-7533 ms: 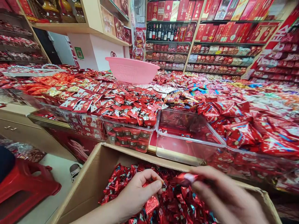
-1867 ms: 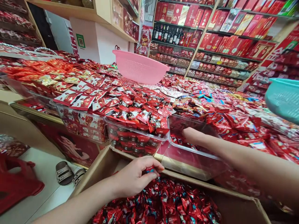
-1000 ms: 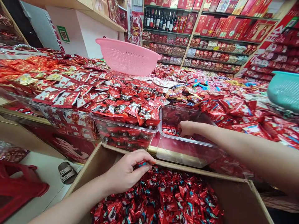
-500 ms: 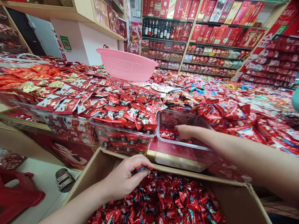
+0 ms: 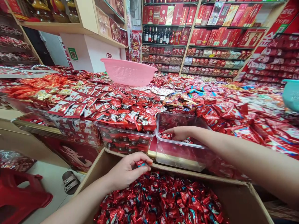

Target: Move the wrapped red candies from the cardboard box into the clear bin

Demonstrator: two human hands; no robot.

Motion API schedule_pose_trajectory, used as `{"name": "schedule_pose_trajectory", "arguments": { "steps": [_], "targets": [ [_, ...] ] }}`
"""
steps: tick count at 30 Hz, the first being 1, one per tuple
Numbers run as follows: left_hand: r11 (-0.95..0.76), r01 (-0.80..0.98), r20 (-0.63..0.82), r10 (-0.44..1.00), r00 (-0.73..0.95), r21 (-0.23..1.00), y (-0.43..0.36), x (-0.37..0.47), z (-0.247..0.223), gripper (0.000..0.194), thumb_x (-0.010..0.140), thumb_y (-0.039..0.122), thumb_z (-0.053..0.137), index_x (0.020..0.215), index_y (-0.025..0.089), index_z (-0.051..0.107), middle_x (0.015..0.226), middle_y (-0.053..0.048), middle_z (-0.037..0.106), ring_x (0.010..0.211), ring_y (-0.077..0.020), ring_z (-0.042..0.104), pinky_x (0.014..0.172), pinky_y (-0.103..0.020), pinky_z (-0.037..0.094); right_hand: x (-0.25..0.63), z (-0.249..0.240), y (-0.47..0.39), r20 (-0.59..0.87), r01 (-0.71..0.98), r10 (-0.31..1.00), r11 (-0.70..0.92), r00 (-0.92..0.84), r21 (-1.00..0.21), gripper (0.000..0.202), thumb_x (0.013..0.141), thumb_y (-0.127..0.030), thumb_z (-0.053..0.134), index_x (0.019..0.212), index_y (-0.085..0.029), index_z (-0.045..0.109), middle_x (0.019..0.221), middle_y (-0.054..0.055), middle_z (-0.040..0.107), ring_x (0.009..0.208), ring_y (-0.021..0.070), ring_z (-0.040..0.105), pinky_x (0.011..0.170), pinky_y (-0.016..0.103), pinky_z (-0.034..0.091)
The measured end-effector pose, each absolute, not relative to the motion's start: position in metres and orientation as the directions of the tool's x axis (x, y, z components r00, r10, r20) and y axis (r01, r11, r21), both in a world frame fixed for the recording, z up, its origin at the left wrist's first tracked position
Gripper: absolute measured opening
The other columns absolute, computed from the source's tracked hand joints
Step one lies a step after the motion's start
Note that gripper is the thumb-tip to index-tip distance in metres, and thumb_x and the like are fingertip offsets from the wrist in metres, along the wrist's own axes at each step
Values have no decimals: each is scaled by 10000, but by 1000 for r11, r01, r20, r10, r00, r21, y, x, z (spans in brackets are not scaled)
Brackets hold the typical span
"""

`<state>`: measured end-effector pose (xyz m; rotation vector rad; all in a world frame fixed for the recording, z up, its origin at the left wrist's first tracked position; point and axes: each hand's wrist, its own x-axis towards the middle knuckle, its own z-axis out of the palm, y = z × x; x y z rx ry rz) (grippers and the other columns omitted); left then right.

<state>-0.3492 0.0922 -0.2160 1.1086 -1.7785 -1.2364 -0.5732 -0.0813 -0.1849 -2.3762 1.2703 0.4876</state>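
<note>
Over carton (image 5: 233, 199): left hand (image 5: 127, 171) pinches wrapped candy (image 5: 140, 163). Right hand (image 5: 181, 133) inside clear bin (image 5: 179, 157), fingertips at red candies (image 5: 165, 136), can't tell if gripping. Risk: loose pinch drops candy.

Slender bare forearms (image 5: 87, 199), bare hands (image 5: 129, 171)

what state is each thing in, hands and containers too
left hand: closed on a candy
right hand: inside right bin, grip unclear
box: open, candies inside
right bin: open, few candies visible
left bin: open, heaped
pink basket: upright, contents hidden
sandal: sole down
</note>
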Motion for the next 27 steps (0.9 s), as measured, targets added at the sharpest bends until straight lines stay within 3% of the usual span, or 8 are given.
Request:
{"name": "schedule_pose_trajectory", "arguments": {
  "steps": [3, 6, 8, 12, 15, 21, 24, 27],
  "targets": [
    [9, -46, -11, -909, -417, 999, 91, -349, -219, 249, 787, 250, 566, 1014, 167, 507, 1005, -68, 587, 910, -156, 587, 802, -303, 449, -571, -172, -83, -427, -852, -741, -492, 519, -180, 566, 736, -186, 511, 1290, -213, 398, 910, 30, 667, 675, 142, 617, 562, 216, 466],
    [-23, 107, 26, -901, -433, 994, 89, -347, -221, 407, 738, 205, 633, 1093, 183, 436, 1069, -82, 549, 977, -178, 572, 798, -307, 453, -569, -141, -69, -277, -843, -796, -516, 538, -155, 400, 745, -222, 540, 1137, -144, 548, 1044, 78, 628, 887, 191, 593, 757, 260, 456],
    [-2, 165, 72, -896, -439, 986, 92, -347, -218, 465, 729, 170, 641, 1127, 196, 401, 1086, -84, 532, 1015, -188, 555, 815, -310, 440, -571, -120, -42, -62, -819, -826, -541, 560, -192, 303, 759, -230, 534, 1046, -155, 593, 1015, 65, 637, 902, 186, 582, 806, 263, 432],
    [-2, 235, 113, -872, -475, 972, 106, -359, -201, 458, 791, 136, 559, 1187, 222, 345, 1147, -94, 494, 1073, -186, 521, 866, -302, 391, -575, -115, 50, 375, -592, -750, -661, 545, -461, 188, 797, -316, 487, 894, -216, 614, 857, 35, 650, 757, 154, 587, 700, 251, 457],
    [-9, 250, 121, -857, -501, 968, 120, -379, -195, 490, 794, 114, 526, 1216, 251, 318, 1187, -77, 469, 1074, -166, 501, 858, -286, 389, -573, -153, 109, 266, -485, -772, -587, 578, -649, 170, 795, -344, 497, 898, -245, 588, 781, 25, 624, 645, 146, 549, 585, 262, 453],
    [-41, 143, 33, -879, -475, 989, 135, -408, -225, 484, 758, 129, 537, 1194, 267, 377, 1178, -50, 469, 950, -121, 505, 740, -236, 405, -572, -233, 130, 167, -417, -874, -376, 457, -828, 130, 792, -311, 487, 716, -208, 512, 625, -8, 541, 561, 124, 486, 525, 238, 420],
    [-93, 115, -33, -897, -442, 989, 135, -408, -238, 533, 734, 198, 605, 1200, 264, 354, 1176, -64, 451, 783, -80, 517, 672, -229, 399, -578, -241, 130, 135, -458, -871, -373, 471, -807, 148, 796, -313, 471, 696, -209, 506, 596, -15, 537, 527, 119, 478, 494, 228, 408],
    [-159, 109, -98, -899, -428, 981, 133, -403, -241, 488, 769, 334, 579, 1194, 252, 353, 1120, -67, 469, 742, -84, 546, 674, -261, 414, -591, -221, 133, 243, -505, -834, -504, 496, -701, 130, 817, -285, 445, 725, -226, 516, 663, -3, 568, 584, 127, 516, 545, 237, 433]
  ]
}}
